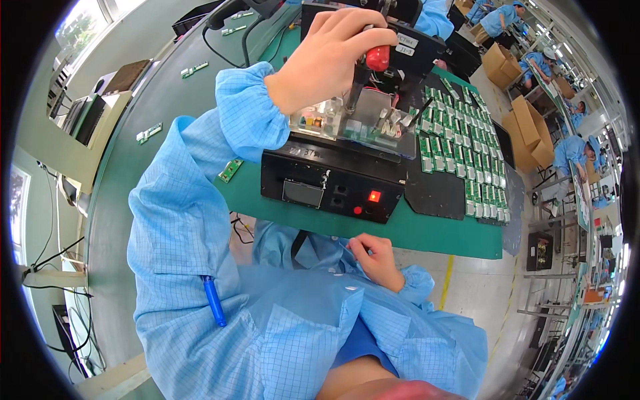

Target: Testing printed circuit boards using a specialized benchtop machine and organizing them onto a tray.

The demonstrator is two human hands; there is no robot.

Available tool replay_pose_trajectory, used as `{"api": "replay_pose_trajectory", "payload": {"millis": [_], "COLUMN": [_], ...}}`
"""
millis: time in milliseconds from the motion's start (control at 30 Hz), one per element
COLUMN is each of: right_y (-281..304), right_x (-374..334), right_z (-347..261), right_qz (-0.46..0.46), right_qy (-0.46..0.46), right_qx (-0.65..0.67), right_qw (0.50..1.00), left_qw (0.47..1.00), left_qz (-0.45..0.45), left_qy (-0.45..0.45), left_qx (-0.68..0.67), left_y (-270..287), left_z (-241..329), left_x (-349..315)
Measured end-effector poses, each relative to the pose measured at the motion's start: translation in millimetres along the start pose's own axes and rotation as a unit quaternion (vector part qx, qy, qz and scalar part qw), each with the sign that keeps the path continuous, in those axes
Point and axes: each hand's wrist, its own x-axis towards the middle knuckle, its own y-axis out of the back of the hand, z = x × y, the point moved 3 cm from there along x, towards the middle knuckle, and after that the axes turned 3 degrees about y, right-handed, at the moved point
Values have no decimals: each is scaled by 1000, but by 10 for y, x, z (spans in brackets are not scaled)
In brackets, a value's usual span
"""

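Left hand [319,63] around red lever knob [378,59]; right hand [380,262] curled near green table [443,237]; circuit boards [461,141] on black mat [433,195]

cardboard boxes [526,127] stand right of a yellow floor line [447,283].

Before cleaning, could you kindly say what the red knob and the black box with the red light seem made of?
Red knob: probably plastic, glossy, judging by its highlights. Black box: perhaps painted metal, satin, given its flat, faintly shiny panels.
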Motion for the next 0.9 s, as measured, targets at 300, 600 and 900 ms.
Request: {"api": "replay_pose_trajectory", "payload": {"millis": [300, 600, 900], "right_y": [411, 734, 643], "right_x": [373, 880, 1166], "right_z": [-461, -770, -975], "right_qz": [121, 228, 288], "right_qy": [241, 295, 358], "right_qx": [-133, -255, -377], "right_qw": [954, 892, 804], "left_qw": [964, 965, 926], "left_qz": [-60, -255, -367], "left_qy": [138, 30, 78], "left_qx": [-217, -50, -44], "left_y": [-116, -497, -484], "left_z": [293, 244, 201], "left_x": [-465, -549, -438]}}
